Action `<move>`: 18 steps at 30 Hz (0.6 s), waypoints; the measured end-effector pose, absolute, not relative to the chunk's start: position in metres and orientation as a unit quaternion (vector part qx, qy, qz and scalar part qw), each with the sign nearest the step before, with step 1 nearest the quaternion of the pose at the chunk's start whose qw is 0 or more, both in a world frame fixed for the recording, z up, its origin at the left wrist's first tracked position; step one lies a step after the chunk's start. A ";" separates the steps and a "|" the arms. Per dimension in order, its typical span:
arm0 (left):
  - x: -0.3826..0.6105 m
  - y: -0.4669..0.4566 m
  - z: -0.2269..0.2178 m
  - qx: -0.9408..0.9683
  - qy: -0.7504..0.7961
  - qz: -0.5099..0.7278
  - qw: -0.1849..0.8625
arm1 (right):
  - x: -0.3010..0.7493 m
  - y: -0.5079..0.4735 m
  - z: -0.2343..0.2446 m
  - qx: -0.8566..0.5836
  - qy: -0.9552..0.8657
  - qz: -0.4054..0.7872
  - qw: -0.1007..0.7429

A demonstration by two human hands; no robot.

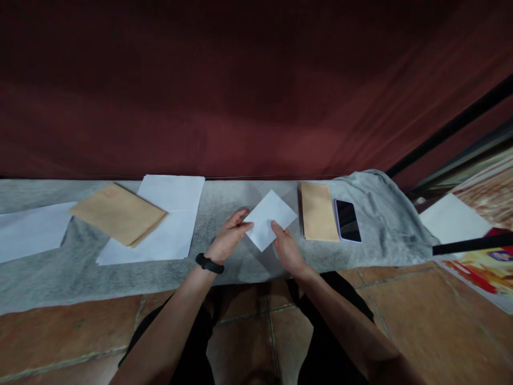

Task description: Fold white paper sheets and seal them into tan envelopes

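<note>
A folded sheet of white paper [269,218] is held between my two hands, above the grey cloth. My left hand [230,234] grips its left corner, thumb on top and fingers underneath. On the lower right edge, my right hand [285,247] pinches the paper with its thumb on top; its other fingers are hidden beneath. To the right lies a stack of brown envelopes [319,212]. More brown envelopes [118,214] rest at an angle on a pile of white paper sheets [172,235] to the left.
A phone [348,220] lies right of the envelope stack. At the far left is more white paper [32,230]. The grey cloth [224,192] ends at a dark red curtain [240,139] behind. Black bars [452,125] and a colourful printed sheet [487,270] stand at right.
</note>
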State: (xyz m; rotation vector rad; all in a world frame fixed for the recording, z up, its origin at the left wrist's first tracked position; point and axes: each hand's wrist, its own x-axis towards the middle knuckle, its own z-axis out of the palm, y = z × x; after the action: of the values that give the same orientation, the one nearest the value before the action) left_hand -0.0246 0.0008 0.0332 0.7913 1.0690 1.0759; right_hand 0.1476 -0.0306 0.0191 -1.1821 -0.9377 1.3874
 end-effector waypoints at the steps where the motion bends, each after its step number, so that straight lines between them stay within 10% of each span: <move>1: -0.024 0.000 0.030 0.367 0.473 0.461 0.655 | 0.146 -0.030 0.018 -0.486 -0.363 0.598 0.524; 18: -0.047 0.026 0.010 0.686 0.589 0.326 0.274 | 0.177 -0.023 0.011 -0.693 -0.578 0.357 0.243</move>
State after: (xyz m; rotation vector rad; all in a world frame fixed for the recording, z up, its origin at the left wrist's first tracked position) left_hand -0.0473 0.0264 0.0100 1.8463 1.5855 0.8774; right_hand 0.1774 -0.0235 0.0107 -1.8933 -1.5782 0.9750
